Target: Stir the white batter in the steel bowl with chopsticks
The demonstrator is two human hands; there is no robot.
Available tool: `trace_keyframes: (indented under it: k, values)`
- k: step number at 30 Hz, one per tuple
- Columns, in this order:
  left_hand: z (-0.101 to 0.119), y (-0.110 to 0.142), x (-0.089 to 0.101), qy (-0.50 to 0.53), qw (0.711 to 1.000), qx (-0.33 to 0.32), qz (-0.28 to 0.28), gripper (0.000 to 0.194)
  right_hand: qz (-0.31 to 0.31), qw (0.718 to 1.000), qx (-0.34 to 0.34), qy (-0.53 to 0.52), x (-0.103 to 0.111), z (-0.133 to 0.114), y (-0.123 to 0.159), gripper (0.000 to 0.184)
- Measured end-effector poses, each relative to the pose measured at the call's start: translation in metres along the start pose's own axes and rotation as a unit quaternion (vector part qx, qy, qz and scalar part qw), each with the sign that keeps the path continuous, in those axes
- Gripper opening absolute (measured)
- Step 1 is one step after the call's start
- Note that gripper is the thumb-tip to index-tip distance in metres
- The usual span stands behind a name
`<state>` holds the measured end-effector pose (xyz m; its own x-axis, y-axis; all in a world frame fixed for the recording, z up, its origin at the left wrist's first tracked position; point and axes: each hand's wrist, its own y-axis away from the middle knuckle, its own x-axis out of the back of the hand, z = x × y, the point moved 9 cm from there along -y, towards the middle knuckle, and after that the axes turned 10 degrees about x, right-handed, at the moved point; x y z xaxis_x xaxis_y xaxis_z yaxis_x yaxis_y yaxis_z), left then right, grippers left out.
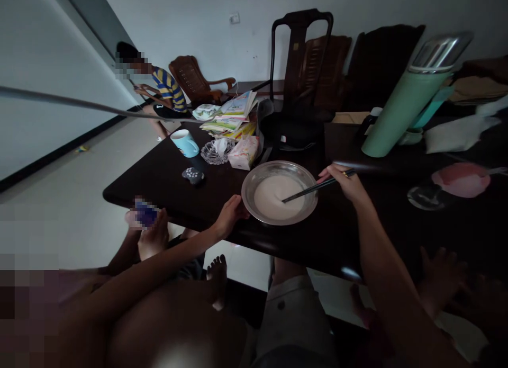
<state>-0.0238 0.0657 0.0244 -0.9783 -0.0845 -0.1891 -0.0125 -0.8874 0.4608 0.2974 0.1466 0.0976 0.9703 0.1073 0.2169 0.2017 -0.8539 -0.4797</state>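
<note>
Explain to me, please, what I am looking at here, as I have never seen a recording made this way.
There is no machine here: a person works with two bare hands, and the single picture comes from a camera worn on their head, looking forward and down. The right hand holds dark, slender chopsticks, their tips in the pale, creamy liquid inside a round, shiny metal bowl. The left hand is at the bowl's side. The dark, glossy table also bears a light-blue mug, a clear glass dish and a pink-and-white patterned box. In the background sits another person in a blue-and-yellow striped shirt.
</note>
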Motion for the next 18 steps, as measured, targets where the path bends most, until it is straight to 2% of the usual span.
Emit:
trace_keyframes:
  k: [2,4,9,11,15,18]
  values:
    - [-0.001,0.009,0.002,-0.006,1.000,0.004,-0.017,0.028,-0.047,0.999,0.009,0.010,-0.012,-0.005,0.000,0.041]
    - [-0.004,0.018,0.002,-0.008,0.999,0.012,-0.038,0.029,-0.067,0.997,0.025,0.033,-0.018,-0.009,-0.001,0.040]
    - [-0.012,0.030,-0.003,0.015,0.996,0.043,-0.070,0.027,0.020,1.000,-0.003,0.008,0.004,0.000,0.000,0.038]
    - [-0.013,0.028,-0.003,0.030,0.996,0.056,-0.064,0.024,0.015,1.000,-0.012,-0.010,0.002,0.002,0.001,0.041]
    - [-0.013,0.014,-0.003,0.062,0.995,0.079,-0.025,0.024,-0.049,0.999,0.011,0.014,-0.018,-0.008,-0.001,0.043]
    - [-0.012,0.002,-0.004,0.093,0.991,0.089,0.029,0.029,-0.013,0.999,0.023,0.036,-0.008,-0.010,-0.002,0.042]
